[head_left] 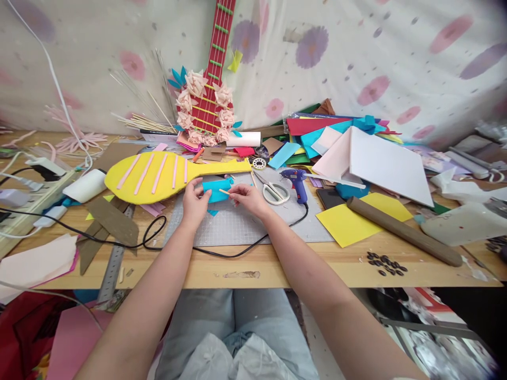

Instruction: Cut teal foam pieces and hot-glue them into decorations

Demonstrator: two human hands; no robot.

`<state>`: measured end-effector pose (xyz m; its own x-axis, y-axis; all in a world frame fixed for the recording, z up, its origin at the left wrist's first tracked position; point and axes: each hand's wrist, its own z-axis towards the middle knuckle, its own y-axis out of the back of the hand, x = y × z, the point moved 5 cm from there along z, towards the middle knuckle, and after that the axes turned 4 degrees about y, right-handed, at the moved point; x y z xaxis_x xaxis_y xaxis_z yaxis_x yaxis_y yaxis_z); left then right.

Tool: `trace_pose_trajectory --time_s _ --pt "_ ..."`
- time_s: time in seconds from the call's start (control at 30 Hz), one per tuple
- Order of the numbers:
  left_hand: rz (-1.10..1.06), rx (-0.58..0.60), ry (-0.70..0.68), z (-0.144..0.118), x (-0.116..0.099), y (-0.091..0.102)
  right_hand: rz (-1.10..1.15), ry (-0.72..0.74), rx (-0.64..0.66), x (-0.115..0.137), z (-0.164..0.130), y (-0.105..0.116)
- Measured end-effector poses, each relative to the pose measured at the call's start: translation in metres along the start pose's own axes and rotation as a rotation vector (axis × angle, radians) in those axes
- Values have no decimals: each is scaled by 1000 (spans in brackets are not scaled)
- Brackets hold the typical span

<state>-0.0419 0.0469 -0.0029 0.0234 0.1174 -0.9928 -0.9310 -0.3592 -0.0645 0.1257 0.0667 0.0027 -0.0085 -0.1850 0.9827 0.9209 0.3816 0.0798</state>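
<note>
Both hands (pixel 222 196) pinching blue foam (pixel 217 190)

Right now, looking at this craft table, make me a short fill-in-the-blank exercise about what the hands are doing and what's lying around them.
1. Both hands, left hand and right hand, hold a piece of foam coloured ____.
2. The right hand pinches a thin wooden ____ against it.
3. The white-handled scissors lie just left of the blue ____.
4. The pink strips sit on a paddle-shaped cutout coloured ____.

Missing words: blue; stick; glue gun; yellow
</note>
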Motion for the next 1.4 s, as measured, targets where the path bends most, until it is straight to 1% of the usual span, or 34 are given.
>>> trace_pose_trajectory --time_s 0.17,0.3,0.4,0.5,0.57,0.7,0.8,0.83,0.87,0.9,0.97,1.0,1.07,1.17,1.27,1.33,1.4 --pt "-119 19 36 -3 -7 -2 -76 29 -35 2 0 1" --pt "-114 11 25 -5 -8 -1 -149 32 -65 5 -1 1" --pt "-127 -17 29 -4 -7 1 -127 -19 -15 3 -1 -4" --pt "-240 -24 82 -4 -8 1 -39 -106 26 -3 -2 -8" --pt "-345 34 153 -5 -9 -3 2 -110 -23 -6 0 -8" --pt "-495 185 300 -16 -10 -18 41 -54 -218 -7 2 -2" --pt "-451 312 422 -26 -6 -30 17 19 -281 -4 1 -4" --pt "-422 341 440 -28 -4 -32 -2 42 -286 -3 0 -5" --pt "-391 343 439 -29 -3 -33 -27 61 -286 -2 -1 -6" --pt "-360 318 418 -28 -3 -32 -55 75 -283 -1 -2 -7" --pt "-304 222 346 -26 -3 -26 -92 89 -260 -2 -3 -9" --pt "-279 177 310 -24 -3 -23 -102 89 -235 -2 -3 -9" --pt "-243 128 265 -23 -4 -20 -141 74 -172 -3 -3 -12" --pt "-192 95 225 -21 -5 -17 -274 56 -102 -1 -5 -14" --pt "-154 82 193 -21 -6 -15 -357 68 -78 4 -7 -16" --pt "-139 81 179 -20 -6 -15 -334 44 -58 4 -7 -17" --pt "-121 76 169 -19 -6 -14 -259 -34 -33 1 -7 -18"
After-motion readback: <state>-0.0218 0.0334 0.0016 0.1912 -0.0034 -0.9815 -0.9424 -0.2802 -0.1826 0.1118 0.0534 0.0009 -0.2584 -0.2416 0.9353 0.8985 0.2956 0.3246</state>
